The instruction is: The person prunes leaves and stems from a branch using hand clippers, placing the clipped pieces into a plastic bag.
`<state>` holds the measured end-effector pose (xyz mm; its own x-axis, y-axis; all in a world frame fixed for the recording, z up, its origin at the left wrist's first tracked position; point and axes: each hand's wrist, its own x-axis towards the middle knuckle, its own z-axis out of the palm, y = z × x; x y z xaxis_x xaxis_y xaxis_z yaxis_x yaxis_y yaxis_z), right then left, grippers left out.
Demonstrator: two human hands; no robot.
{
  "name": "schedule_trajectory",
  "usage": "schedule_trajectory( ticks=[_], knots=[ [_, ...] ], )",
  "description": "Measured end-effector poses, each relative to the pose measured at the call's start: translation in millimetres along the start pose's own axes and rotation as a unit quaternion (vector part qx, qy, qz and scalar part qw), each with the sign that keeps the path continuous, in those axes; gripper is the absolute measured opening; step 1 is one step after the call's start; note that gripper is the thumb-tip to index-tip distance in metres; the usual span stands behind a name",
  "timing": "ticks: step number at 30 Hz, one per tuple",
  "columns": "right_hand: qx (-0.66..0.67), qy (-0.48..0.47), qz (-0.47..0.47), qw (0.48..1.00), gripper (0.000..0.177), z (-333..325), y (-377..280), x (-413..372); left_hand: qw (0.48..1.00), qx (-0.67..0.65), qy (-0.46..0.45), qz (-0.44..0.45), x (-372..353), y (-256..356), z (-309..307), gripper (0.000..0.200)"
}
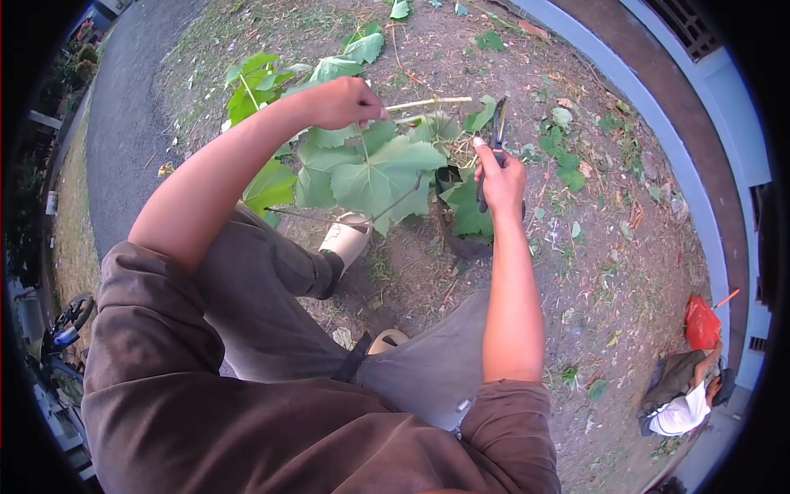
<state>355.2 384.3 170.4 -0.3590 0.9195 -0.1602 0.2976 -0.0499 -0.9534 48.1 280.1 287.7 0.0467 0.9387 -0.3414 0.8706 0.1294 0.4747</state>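
Matt leaves, metal pruner blades

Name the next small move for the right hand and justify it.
Probably ease the right hand and its pruning shears leftward, toward the pale stem. The left hand seems to be steadying that stem, its bare end points toward the pruning shears, and a gap shows between the two in this view.

The person wears a dark brown fabric shirt with sleeves bunched above the elbows, faded grey cloth trousers, a flat black strap at the front, and beige rounded slip-on shoes (one showing a dark sock).
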Motion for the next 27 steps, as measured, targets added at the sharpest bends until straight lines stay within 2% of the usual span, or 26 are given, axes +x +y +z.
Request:
schedule_trajectory(
  ticks=[2,3,4,6,8,10,12,14,16,18,20,21,22,23,24,25,27],
  knots=[
    [-0.020,0.003,-0.053,0.998,0.050,-3.6,6.2,3.3,0.999,-0.023,0.039,-0.002,-2.7,1.1,-3.2,0.036],
    [-0.093,-0.011,-0.046,0.995,0.051,-8.2,10.8,1.3,0.999,-0.018,0.032,-0.010,-3.8,1.8,-3.6,0.036],
    [-0.089,-0.010,-0.046,0.995,0.051,-7.1,6.0,-2.9,0.999,-0.014,0.031,-0.010,-6.6,5.7,-5.4,0.036],
    [-0.200,-0.053,-0.090,0.974,0.052,-4.3,-5.3,-16.0,1.000,-0.017,-0.012,0.000,-5.6,11.7,-3.0,0.036],
    [-0.215,-0.066,-0.088,0.970,0.052,1.7,-13.7,-21.3,0.999,-0.028,-0.028,0.027,-0.9,14.7,4.2,0.036],
    [-0.171,-0.049,-0.097,0.979,0.051,6.4,-13.8,-23.2,0.994,-0.011,-0.099,0.035,-0.2,18.9,10.3,0.036],
    [-0.172,-0.057,-0.079,0.980,0.050,4.9,-17.5,-21.0,0.994,0.018,-0.093,0.053,-2.1,18.2,11.9,0.034],
    [-0.174,-0.061,-0.059,0.981,0.049,5.7,-17.8,-20.1,0.998,-0.003,-0.050,0.039,-1.5,11.7,9.3,0.035],
    [-0.091,-0.014,-0.009,0.996,0.050,6.0,-18.6,-14.5,0.999,-0.015,-0.027,0.037,3.2,8.5,4.0,0.035],
    [-0.075,-0.021,-0.029,0.997,0.050,0.2,-17.1,-10.6,1.000,-0.002,0.018,0.021,2.3,3.7,-2.8,0.036],
    [-0.091,-0.062,-0.058,0.992,0.046,-3.6,-8.5,-13.9,0.999,-0.005,0.034,0.017,-3.6,8.3,-6.4,0.037],
    [-0.126,-0.139,-0.023,0.982,0.043,-8.2,-1.0,-11.6,0.999,0.003,0.036,0.009,-5.7,10.7,-8.1,0.037],
    [-0.122,-0.138,-0.022,0.983,0.043,-5.5,-0.3,-12.6,0.999,0.009,0.034,0.002,-6.2,11.8,-8.7,0.038],
    [-0.023,-0.249,0.004,0.968,0.040,-3.9,1.5,-14.6,1.000,0.011,0.029,0.004,-5.4,11.1,-7.3,0.038],
    [0.074,-0.356,0.028,0.931,0.038,-3.5,2.9,-16.7,0.999,0.019,0.033,0.013,-4.7,10.0,-4.2,0.038],
    [0.100,-0.393,0.072,0.911,0.037,0.5,-0.1,-19.4,0.999,0.027,0.042,0.022,-6.0,12.1,-3.4,0.039],
    [0.142,-0.390,0.106,0.904,0.038,10.8,-6.9,-24.9,0.997,0.025,0.045,0.054,-8.4,18.1,0.9,0.039]
  ],
)
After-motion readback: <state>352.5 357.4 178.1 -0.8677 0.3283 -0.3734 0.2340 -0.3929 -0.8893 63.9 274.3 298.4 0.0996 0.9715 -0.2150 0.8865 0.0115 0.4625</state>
